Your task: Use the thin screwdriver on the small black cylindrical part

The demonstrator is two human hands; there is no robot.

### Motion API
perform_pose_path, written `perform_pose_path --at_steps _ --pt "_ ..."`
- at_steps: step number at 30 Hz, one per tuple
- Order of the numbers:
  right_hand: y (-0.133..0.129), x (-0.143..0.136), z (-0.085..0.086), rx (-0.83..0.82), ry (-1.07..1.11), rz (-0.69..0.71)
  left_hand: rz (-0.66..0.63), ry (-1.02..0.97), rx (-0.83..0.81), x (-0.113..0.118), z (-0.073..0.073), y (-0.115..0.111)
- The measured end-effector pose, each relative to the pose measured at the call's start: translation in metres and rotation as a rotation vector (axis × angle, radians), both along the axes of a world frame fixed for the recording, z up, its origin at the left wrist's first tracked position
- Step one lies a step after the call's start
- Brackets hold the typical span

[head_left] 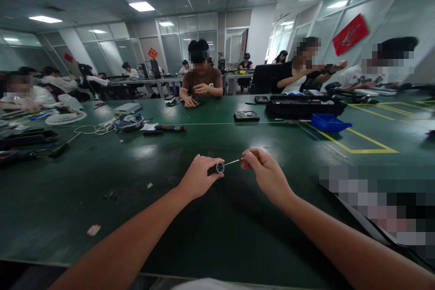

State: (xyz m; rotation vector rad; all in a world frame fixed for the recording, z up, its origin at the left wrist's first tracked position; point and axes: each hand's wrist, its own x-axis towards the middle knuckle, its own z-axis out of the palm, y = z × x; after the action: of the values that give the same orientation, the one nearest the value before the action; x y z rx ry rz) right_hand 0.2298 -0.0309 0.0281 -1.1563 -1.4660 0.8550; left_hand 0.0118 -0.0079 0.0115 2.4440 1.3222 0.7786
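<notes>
Over the middle of the green table, my left hand (200, 174) is closed around a small dark cylinder (220, 167), whose pale, ring-shaped end faces me. My right hand (263, 172) pinches a thin metal rod (232, 162) with a reddish end at the fingertips. The rod points left, and its tip reaches the rim of the cylinder; whether it goes inside I cannot tell. Fingers cover most of the cylinder's body and the held end of the rod.
The green table (149, 217) carries a blue tray (329, 122), a long black case (304, 107), a hard drive (246, 116), a cable bundle (127, 122) and a screwdriver (64, 147). Across it sits a person (204, 77) working with both hands. Small scraps (94, 229) lie at front left.
</notes>
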Motion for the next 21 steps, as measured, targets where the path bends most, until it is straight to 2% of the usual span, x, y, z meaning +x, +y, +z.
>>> perform_pose_path --at_steps 2,4,11,16,21 --pt "0.007 0.001 -0.004 -0.121 0.257 -0.012 -0.002 0.023 0.048 0.0 0.001 0.001" --pt "0.013 0.002 -0.008 -0.168 0.346 -0.048 0.011 0.055 0.04 -0.002 0.0 0.004" --pt "0.012 0.0 -0.016 -0.036 0.136 -0.041 0.02 0.074 -0.024 -0.005 -0.003 0.009" --pt "0.008 0.0 -0.014 0.023 -0.02 -0.024 0.011 0.056 -0.047 -0.002 0.002 0.005" --pt "0.004 -0.001 -0.01 0.055 -0.044 -0.008 0.005 0.048 -0.057 0.0 0.004 0.003"
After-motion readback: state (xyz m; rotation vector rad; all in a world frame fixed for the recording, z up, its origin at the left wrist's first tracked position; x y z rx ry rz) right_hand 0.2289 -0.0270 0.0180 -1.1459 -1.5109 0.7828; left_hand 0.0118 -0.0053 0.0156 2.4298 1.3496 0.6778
